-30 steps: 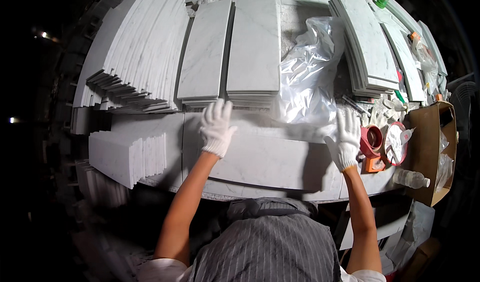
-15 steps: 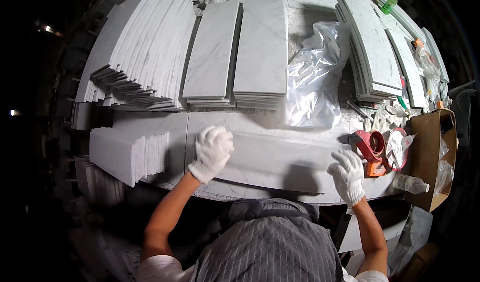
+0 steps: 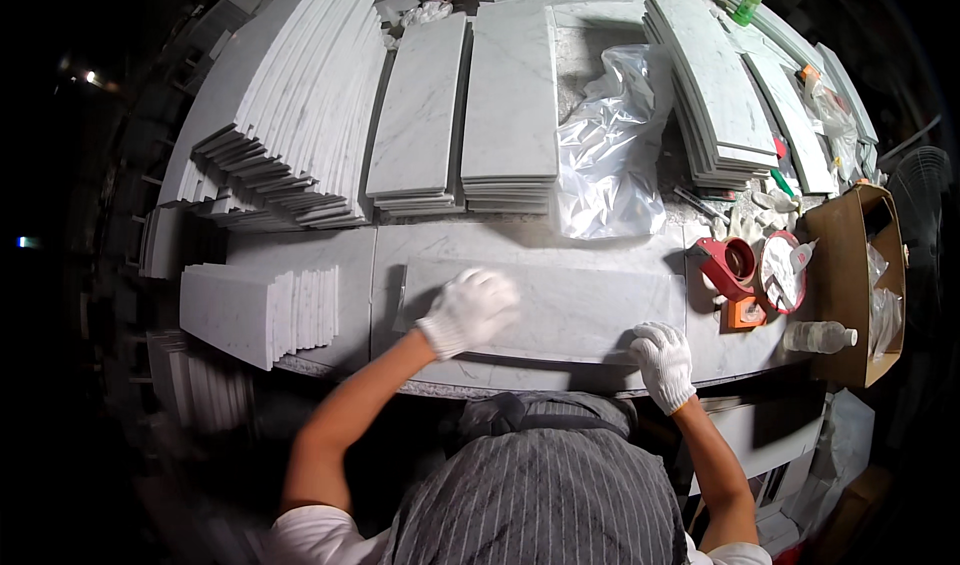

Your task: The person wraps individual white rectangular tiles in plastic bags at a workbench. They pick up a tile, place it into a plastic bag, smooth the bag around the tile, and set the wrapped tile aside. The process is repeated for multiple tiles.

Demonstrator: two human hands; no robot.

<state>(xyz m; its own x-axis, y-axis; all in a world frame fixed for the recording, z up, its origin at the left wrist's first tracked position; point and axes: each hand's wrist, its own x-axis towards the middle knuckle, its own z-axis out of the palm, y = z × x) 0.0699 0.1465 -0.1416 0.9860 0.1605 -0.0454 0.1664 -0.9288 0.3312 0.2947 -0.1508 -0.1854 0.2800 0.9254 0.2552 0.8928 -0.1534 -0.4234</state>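
A long pale marble slab (image 3: 575, 310), covered by clear plastic film, lies lengthwise on the worktable before me. My left hand (image 3: 468, 312), in a white knit glove, rests palm down on its left part; the fingertips are blurred but look laid out over the film. At the slab's front right corner is my right hand (image 3: 664, 365), gloved the same way, its fingers bent together over the edge. Whatever those fingers pinch is hidden.
Marble slabs stand in a row (image 3: 290, 105) at the far left and lie stacked (image 3: 510, 105) behind. Crumpled plastic (image 3: 612, 155) lies beside them. On the right are a red tape dispenser (image 3: 725, 268), an orange box (image 3: 746, 314), a clear bottle (image 3: 822, 337) and a cardboard box (image 3: 835, 285).
My left hand has moved right and slightly down across the slab. My right hand has shifted left and down to the front right corner, and the covered slab sits a little differently.
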